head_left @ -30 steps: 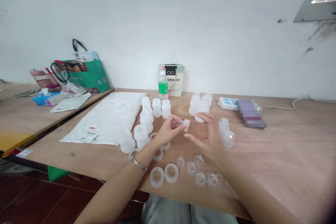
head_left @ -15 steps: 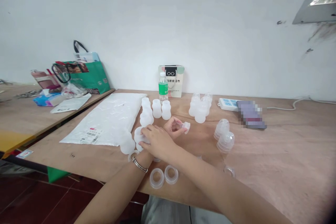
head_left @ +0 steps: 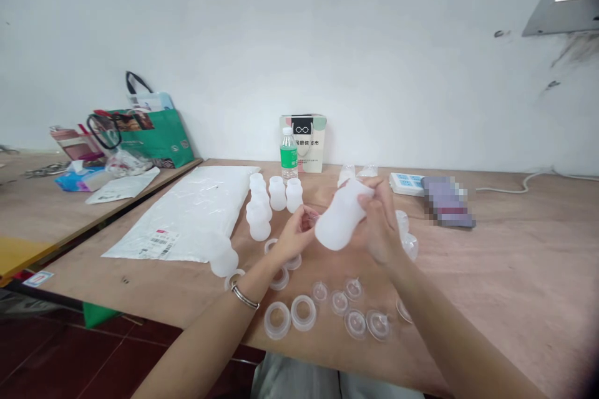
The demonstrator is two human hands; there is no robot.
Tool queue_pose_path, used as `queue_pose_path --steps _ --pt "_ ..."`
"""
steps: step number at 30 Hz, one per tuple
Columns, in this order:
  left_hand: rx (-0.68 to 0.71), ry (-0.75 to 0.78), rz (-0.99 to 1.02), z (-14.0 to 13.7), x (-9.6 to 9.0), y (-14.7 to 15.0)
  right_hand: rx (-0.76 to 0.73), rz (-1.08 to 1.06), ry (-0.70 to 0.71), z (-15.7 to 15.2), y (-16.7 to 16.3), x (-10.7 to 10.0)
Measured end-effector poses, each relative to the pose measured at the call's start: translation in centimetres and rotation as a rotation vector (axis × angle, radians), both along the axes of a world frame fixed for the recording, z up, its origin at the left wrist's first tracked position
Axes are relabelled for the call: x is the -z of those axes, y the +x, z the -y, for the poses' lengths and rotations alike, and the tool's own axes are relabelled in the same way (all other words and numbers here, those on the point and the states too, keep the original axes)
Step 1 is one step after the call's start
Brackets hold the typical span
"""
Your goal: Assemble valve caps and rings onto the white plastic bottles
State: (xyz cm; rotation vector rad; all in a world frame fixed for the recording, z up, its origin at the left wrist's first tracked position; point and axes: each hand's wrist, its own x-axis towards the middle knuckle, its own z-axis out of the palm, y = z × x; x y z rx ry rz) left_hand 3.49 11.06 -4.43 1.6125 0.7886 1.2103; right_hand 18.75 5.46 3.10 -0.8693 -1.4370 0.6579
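Observation:
A frosted white baby bottle [head_left: 340, 217] is held tilted in my right hand [head_left: 381, 224], its fingers closed around one end. Close behind the bottle's left side, my left hand [head_left: 299, 234] pinches a clear bottle nipple [head_left: 314, 217], mostly hidden by the bottle. More frosted bottles [head_left: 259, 222] stand to the left of my left hand, and another bottle [head_left: 223, 260] is beside the white mailer. Below the hands lie clear nipples [head_left: 355, 324] and translucent screw rings [head_left: 277, 333]. Other rings [head_left: 279, 285] are partly covered by my left forearm.
A white plastic mailer [head_left: 187, 206] lies on the wooden table [head_left: 491, 287]. Along the back are a water bottle [head_left: 289, 159], a paper bag [head_left: 311, 143], a power strip [head_left: 407, 184] and a phone [head_left: 447, 201]. Clear domed caps [head_left: 410, 246] sit behind my right wrist.
My right hand has lifted a frosted bottle from the left group and carried it right, uncrossing my arms. The left hand stays near its place. Nipples that my arm covered now show.

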Motion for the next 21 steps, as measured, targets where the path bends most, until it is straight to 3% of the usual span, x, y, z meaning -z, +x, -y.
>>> queue_pose_path --steps 5,10,15,21 --pt "-0.067 -0.038 0.097 0.5 -0.6 0.2 0.123 0.274 0.036 -1.4 3.5 2.2" --pt "-0.083 0.039 0.127 0.7 -0.9 0.2 0.010 0.577 -0.114 -1.6 2.9 4.3" --pt "0.029 0.085 0.040 0.7 -0.4 0.1 -0.038 0.581 -0.135 -1.6 1.5 5.6" --pt "0.072 0.154 0.058 1.0 -0.9 -0.2 0.035 0.445 -0.219 -1.1 0.7 5.7"
